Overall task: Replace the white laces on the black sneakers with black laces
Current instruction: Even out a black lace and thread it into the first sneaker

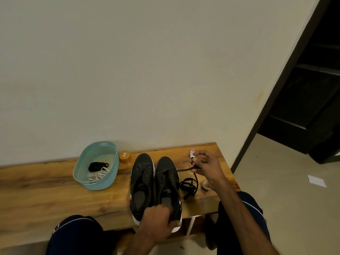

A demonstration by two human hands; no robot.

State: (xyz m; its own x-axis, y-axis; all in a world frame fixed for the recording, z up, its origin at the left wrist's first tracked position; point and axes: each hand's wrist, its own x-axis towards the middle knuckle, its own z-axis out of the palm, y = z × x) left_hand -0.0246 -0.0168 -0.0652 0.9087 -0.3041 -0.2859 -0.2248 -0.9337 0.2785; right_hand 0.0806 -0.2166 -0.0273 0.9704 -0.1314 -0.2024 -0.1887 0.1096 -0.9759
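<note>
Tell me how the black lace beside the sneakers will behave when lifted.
Probably floppy: the black lace lies in loose coils on the bench and sags from the right hand pinching it. Likely very light, so it should trail and may snag on itself. The left hand gripping the sneaker should stop a tug dragging it.

Dim, warm indoor light is spreading evenly over the wall and the wooden bench, with no lamp showing. The doorway on the right is sinking into near darkness. Soft shadows are pooling beside the basket and the sneakers, whose black uppers are losing detail. Everything is looking soft and slightly grainy; the black lace and the right hand pinching it are blurring a little. The wide lens is bowing the bench edge and slanting the doorway's frame.
</note>
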